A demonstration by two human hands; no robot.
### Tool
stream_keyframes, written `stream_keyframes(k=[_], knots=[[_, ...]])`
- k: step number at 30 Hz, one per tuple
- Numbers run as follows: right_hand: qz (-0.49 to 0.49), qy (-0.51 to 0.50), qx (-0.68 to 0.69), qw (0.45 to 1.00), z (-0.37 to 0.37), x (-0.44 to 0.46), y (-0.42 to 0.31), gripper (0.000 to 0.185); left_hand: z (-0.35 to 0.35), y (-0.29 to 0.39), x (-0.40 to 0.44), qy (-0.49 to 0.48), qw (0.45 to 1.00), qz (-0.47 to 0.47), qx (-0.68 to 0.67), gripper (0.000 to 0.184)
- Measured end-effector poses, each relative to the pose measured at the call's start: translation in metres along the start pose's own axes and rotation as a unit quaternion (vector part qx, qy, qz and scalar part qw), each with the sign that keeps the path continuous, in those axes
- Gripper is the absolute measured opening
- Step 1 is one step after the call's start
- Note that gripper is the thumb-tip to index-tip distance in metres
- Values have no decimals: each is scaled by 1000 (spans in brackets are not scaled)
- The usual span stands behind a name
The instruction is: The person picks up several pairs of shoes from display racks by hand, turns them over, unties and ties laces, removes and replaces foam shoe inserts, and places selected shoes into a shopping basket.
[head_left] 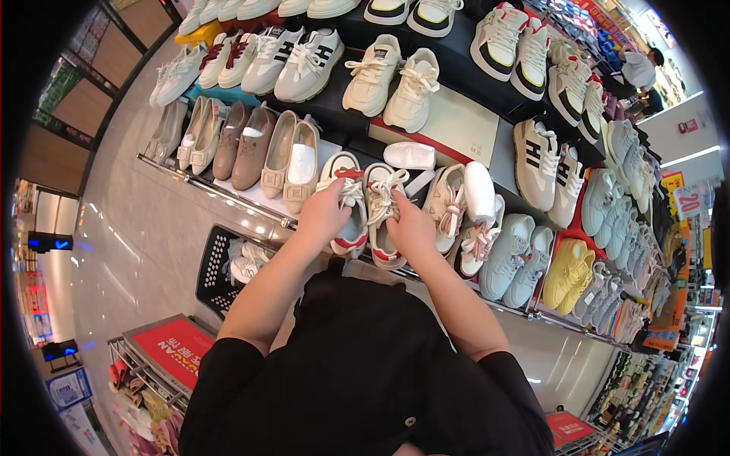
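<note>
My left hand (325,213) is closed around the side of a white-and-red sneaker (349,242) on the front of the display shelf. Its mate, another sneaker (378,209) with cream laces and red trim, is gripped by my right hand (411,226), fingers near the laces. The two shoes stand side by side, toes angled toward me. Just behind them lies a white shoe insert (411,155). To the right is a similar sneaker (447,199) with pinkish laces, and a second white insert (479,194) rests upright over the shoe beside it.
Tan flats (293,171) and brown loafers (255,148) line the shelf at left. Pale blue sneakers (508,258) and yellow shoes (569,275) continue at right. Shoe boxes (456,125) rise behind. A black basket (215,262) with white shoes sits below left. Someone stands far back right.
</note>
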State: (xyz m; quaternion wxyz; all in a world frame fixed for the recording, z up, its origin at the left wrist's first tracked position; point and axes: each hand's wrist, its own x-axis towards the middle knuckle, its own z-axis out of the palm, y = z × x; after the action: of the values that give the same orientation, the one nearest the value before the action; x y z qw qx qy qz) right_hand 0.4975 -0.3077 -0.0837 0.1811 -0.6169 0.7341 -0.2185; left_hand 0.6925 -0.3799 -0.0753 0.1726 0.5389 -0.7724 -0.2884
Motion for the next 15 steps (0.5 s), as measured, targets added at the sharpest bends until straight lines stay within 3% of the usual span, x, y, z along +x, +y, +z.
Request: stream_keyframes(k=[1,3,4,5,7,9,11,13,15], knots=[[0,-5,0,1000,5,-2,5,53,0,-4,-3,-1,1000,-5,-1,56],[-2,32,22,999,13,-4,18,53,-7,-13,-9,-18,991,-27,-131,54],[59,-50,27,997,-3,-3,11,59,19,-47,-10,28,973,18,-229,57],[59,-54,28,996,-3,-5,17,59,27,-57,-17,28,973,14,-228,57],[38,-38,166,985,-3,-7,27,68,35,-66,-40,97,874,-129,-458,59],[50,-79,200,975,-7,-13,30,76,42,-72,-68,71,884,-171,-428,56],[60,-62,262,961,-7,-23,31,75,57,-78,-95,-19,906,-80,-416,49],[61,-49,283,956,-3,-30,38,74,44,-40,-108,-24,962,-42,-268,56],[64,-39,303,950,-2,-38,41,73,43,-24,-107,0,972,-39,-231,54]])
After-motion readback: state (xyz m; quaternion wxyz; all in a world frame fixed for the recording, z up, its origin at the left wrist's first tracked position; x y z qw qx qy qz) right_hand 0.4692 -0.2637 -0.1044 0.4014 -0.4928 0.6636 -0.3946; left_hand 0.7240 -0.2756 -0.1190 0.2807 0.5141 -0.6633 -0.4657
